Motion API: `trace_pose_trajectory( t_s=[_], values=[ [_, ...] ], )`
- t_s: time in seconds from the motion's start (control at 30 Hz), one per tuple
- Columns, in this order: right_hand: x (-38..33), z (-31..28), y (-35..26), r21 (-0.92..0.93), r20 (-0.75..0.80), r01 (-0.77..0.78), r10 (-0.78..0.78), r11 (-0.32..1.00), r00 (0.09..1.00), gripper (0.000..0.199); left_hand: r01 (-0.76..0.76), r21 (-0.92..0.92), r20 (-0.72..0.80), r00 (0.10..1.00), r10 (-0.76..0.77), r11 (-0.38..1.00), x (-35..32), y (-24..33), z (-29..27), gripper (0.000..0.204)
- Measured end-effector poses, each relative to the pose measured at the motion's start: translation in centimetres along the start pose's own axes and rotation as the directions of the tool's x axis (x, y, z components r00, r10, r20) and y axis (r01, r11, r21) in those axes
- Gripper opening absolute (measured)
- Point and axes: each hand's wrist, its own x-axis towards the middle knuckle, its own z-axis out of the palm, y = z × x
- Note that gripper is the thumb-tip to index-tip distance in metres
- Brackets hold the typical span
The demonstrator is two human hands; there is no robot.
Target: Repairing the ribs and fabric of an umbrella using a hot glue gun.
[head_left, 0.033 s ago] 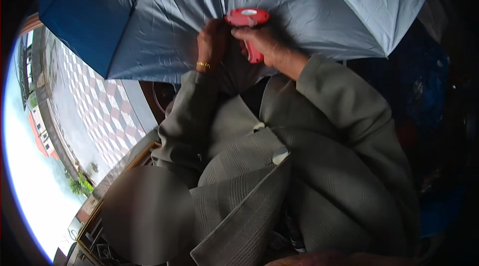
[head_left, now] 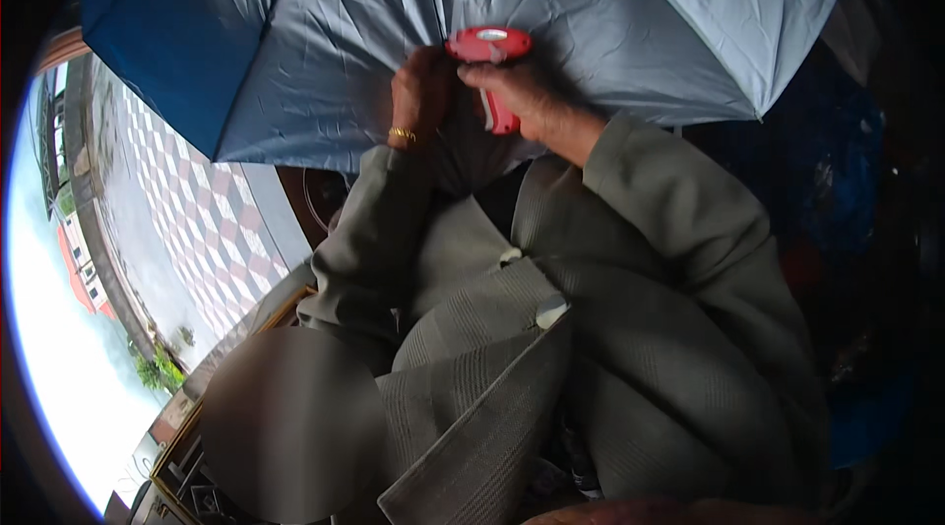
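A big open umbrella (head_left: 325, 53), silvery grey with a bluer left side, spreads across the top of the view. My right hand (head_left: 517, 92) is wrapped round a red pistol-shaped hand tool (head_left: 489, 45) with a pale lever along its grip. Its exact kind I cannot tell. The tool's nose points left, at a dark rib line of the umbrella. Right beside that nose, my left hand (head_left: 420, 92), with a gold bracelet at the wrist, is closed on the umbrella by the rib. Its fingertips are mostly hidden.
Left of the umbrella lies a patterned tile pavement (head_left: 202, 190) in bright daylight. A wooden-edged case or frame (head_left: 182, 441) stands at the lower left. Dark blue plastic sheeting (head_left: 837, 171) hangs or lies on the right, in shadow.
The umbrella, both hands and the red tool sit slightly lower in the picture. More of the tool's pale lever shows below my right fingers.
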Motion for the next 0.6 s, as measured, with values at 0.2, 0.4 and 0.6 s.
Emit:
trace_pose_trajectory(
  t_s=[0.2,0.4,0.6],
  values=[
    [-3.0,0.4,-3.8,0.019,0.042,0.040,-0.041,0.999,0.998,0.027,-0.188,0.251,0.188,0.972,0.142,0.950,2.8,-0.2,-2.1,0.023],
    [0.7,0.3,-10.3,0.000,0.047,0.231,-0.231,0.973,0.972,0.027,-0.098,0.165,0.134,0.988,0.076,0.981,8.9,4.3,-4.3,0.023],
    [7.1,1.1,-12.1,0.037,-0.020,0.484,-0.484,0.874,0.875,0.028,-0.249,0.159,-0.090,0.960,0.265,0.955,14.8,5.5,-3.1,0.030]
  ],
)
